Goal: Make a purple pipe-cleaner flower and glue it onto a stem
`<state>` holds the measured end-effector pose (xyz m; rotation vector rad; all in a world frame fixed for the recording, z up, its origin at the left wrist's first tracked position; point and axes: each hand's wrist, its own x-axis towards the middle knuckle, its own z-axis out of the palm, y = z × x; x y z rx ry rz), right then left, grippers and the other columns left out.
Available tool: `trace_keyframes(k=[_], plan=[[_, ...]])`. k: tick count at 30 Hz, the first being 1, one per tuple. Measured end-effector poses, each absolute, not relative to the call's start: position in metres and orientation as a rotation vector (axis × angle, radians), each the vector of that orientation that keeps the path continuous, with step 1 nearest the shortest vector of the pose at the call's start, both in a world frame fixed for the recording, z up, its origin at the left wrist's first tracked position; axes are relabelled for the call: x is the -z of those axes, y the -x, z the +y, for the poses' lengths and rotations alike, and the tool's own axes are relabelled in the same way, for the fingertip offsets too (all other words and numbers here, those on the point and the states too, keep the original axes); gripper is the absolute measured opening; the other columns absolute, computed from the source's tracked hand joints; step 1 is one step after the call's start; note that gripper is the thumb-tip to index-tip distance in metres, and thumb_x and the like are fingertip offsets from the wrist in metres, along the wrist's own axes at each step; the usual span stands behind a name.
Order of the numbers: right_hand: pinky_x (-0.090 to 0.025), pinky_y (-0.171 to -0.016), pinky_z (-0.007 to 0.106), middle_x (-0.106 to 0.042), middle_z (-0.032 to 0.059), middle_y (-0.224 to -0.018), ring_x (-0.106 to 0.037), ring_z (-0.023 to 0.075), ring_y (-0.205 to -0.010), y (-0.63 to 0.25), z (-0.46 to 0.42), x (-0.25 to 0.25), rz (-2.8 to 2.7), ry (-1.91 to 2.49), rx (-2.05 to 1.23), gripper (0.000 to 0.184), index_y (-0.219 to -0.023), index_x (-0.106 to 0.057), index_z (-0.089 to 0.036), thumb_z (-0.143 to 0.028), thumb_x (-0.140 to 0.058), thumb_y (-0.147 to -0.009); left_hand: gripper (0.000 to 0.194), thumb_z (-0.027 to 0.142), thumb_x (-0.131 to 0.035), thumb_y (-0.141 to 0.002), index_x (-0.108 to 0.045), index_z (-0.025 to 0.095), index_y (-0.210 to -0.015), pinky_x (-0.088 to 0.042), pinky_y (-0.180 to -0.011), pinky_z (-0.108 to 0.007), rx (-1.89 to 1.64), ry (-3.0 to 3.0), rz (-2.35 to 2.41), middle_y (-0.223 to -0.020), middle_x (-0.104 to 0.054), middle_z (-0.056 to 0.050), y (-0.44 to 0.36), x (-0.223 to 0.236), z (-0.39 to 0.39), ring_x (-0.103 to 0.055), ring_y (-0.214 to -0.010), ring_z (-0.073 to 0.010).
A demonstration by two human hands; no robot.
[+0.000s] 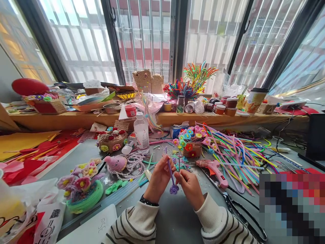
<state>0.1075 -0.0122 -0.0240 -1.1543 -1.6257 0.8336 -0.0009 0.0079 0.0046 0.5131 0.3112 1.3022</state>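
Above the grey table, my left hand pinches a purple pipe cleaner. Its lower end is coiled into a small fuzzy purple bunch hanging between my hands. The fingers of my right hand are closed beside that bunch, around a thin dark stem that points upward; whether it is part of the pipe cleaner, I cannot tell. Just beyond my hands lie small teal and pink fuzzy pieces. A pink glue gun rests to the right of my right hand.
Many coloured pipe cleaners spread across the right. Behind my hands are a box of fuzzy flowers and a plastic bottle. Bead strings, a green flower basket and a white box are left. Black-handled pliers lie right.
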Motion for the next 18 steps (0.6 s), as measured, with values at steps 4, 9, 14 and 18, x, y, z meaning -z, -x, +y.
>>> trace_keyframes(k=[4,9,14,18], plan=[[-0.028,-0.047,0.020,-0.044,-0.0027,-0.046,-0.039,0.0079,-0.046,-0.1077,-0.0116,0.0246,-1.609,1.168,-0.828,0.047,-0.049,-0.048,-0.016,-0.052,-0.037,-0.076,0.015,0.024,-0.055,-0.071,-0.053,0.013,-0.062,-0.031,-0.048,-0.018,-1.303,-0.524,0.345,-0.047,-0.028,0.006,0.0020,-0.0044,0.0098,-0.028,-0.044,-0.0040],[-0.028,-0.048,0.020,-0.043,-0.0027,-0.046,-0.039,0.0082,-0.046,-0.1101,-0.0098,0.0242,-1.598,1.173,-0.811,0.048,-0.049,-0.048,-0.016,-0.053,-0.036,-0.076,0.015,0.025,-0.056,-0.070,-0.053,0.012,-0.063,-0.029,-0.046,-0.017,-1.325,-0.555,0.412,-0.048,-0.029,0.006,0.0036,-0.0035,0.0118,-0.029,-0.045,-0.0036],[-0.028,-0.048,0.020,-0.043,-0.0027,-0.045,-0.038,0.0079,-0.046,-0.1109,-0.0080,0.0274,-1.555,1.192,-0.852,0.049,-0.048,-0.048,-0.016,-0.054,-0.036,-0.075,0.015,0.028,-0.058,-0.069,-0.055,0.014,-0.066,-0.024,-0.040,-0.017,-1.327,-0.599,0.489,-0.039,-0.024,0.008,0.0080,-0.0023,0.0117,-0.022,-0.038,-0.0030],[-0.028,-0.046,0.020,-0.041,-0.0029,-0.044,-0.037,0.0076,-0.045,-0.1089,-0.0071,0.0314,-1.492,1.200,-0.862,0.052,-0.047,-0.048,-0.016,-0.057,-0.034,-0.075,0.019,0.032,-0.061,-0.066,-0.056,0.014,-0.069,-0.022,-0.038,-0.015,-1.351,-0.656,0.581,-0.031,-0.022,0.010,0.0104,-0.0023,0.0106,-0.019,-0.034,-0.0020]])
